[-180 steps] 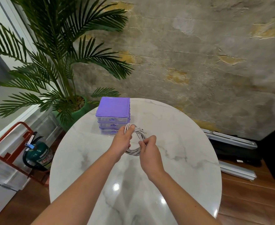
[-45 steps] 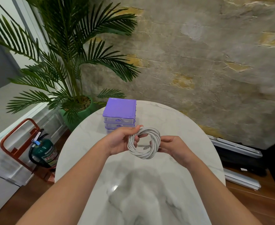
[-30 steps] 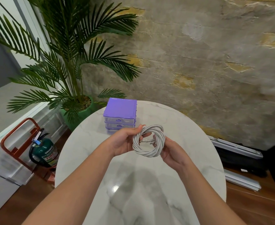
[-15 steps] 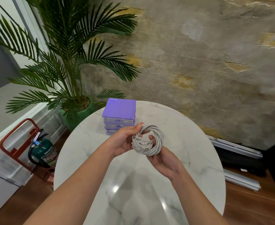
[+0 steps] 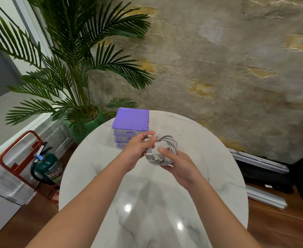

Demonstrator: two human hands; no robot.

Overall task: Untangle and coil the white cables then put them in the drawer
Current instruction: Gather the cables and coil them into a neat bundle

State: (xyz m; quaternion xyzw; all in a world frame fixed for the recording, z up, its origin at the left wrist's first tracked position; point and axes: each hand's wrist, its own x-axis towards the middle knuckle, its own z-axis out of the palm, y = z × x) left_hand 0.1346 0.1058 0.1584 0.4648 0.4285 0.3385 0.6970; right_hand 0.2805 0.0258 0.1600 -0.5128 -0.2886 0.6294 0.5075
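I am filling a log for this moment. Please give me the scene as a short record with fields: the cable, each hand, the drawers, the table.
cable: white cable wound in a coil, held above the table
left hand: left hand grips the coil's left side
right hand: right hand holds the coil from below, thumb on top
drawers: purple drawer unit behind the hands, drawers look closed
table: round marble table

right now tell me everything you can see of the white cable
The cable is white, thin and wound into a round coil of many loops, with what looks like a plug end tucked at its lower edge. It is held above the table, in front of the purple drawers. Both hands grip it: left hand on its left side, right hand from below.
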